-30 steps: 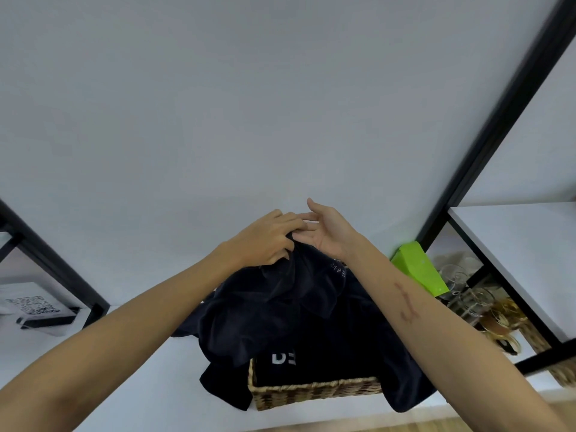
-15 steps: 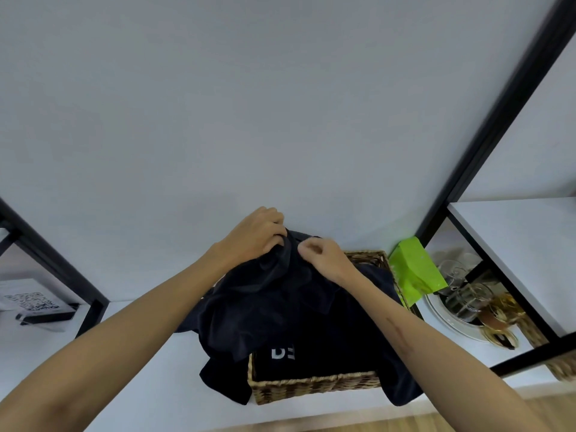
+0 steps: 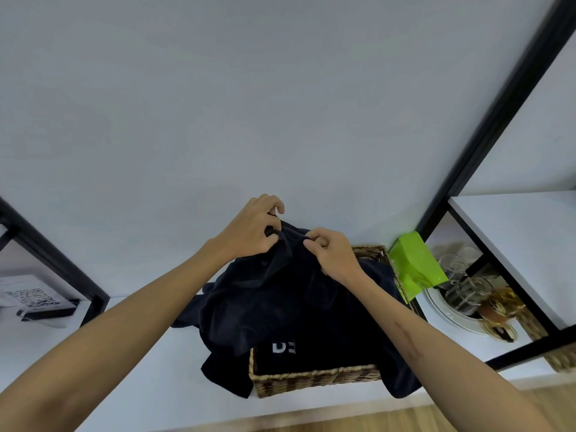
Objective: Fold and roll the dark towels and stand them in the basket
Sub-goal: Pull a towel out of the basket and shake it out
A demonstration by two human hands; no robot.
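Progress: early, by my read. Left hand [image 3: 249,232] and right hand [image 3: 335,255] both pinch the raised edge of one dark towel [image 3: 258,300], unfolded, draping below both hands over the basket [image 3: 311,377]. Nothing rolled or standing yet. Count: one basket; second dark cloth with white lettering [image 3: 283,347] inside it; further towels can't tell.

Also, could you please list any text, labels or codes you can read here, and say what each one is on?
"B" followed by a partly hidden letter: white print on the dark towel in the basket.
QR code on the white card at left: too small to read.
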